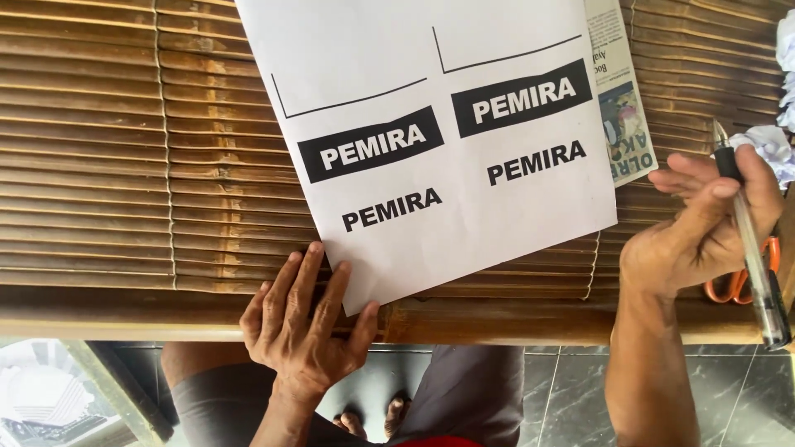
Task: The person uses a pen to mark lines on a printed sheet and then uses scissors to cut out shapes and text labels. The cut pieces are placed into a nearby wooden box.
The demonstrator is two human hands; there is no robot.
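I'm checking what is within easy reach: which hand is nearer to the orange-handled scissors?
Right. The right hand, holding a pen, is directly beside the scissors and partly hides them. The left hand presses the white printed sheet far across the slatted table.

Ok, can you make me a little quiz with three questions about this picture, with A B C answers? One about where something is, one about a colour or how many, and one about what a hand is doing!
1. Where are the scissors?
A. On the white sheet
B. At the table's right edge, behind the right hand
C. On the floor

2. How many black bars with white letters are on the white sheet?
A. Two
B. Four
C. None

3. What is the left hand doing?
A. Holding a pen
B. Hanging off the table
C. Lying flat on the sheet's bottom corner

Answers:
1. B, the orange handles of the scissors peek out behind the right hand.
2. A, the white sheet shows two black bars side by side.
3. C, the left hand has its fingers spread on the corner; the pen is in the right hand.
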